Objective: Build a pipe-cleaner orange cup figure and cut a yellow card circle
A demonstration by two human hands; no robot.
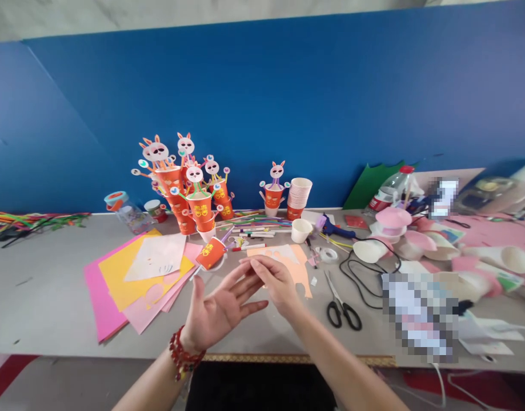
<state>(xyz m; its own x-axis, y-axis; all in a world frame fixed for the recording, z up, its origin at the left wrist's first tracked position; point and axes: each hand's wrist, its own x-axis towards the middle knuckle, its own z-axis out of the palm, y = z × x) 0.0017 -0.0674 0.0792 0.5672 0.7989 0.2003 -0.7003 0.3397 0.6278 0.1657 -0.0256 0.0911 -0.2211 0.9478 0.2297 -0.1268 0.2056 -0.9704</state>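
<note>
My left hand point(223, 313) is turned palm up over the table's front part, fingers stretched out, a red bead bracelet point(183, 353) at the wrist. The fingers of my right hand point(277, 284) are pressed together at the tip of a left finger. Whatever may be between them is too small to make out. Just beyond the hands a red paper cup point(211, 253) lies tilted on its side, with pipe cleaners on it. Peach paper with cut-out edges point(303, 267) lies behind my right hand. Black-handled scissors point(343, 308) lie to the right.
Red cups with rabbit heads point(200, 208) stand at the back left, another rabbit cup point(273, 197) beside stacked cups point(299, 197). Coloured paper sheets point(108, 291) lie left. A blue glue gun point(337, 228), its black cable point(352, 279) and a bottle point(391, 188) are on the right.
</note>
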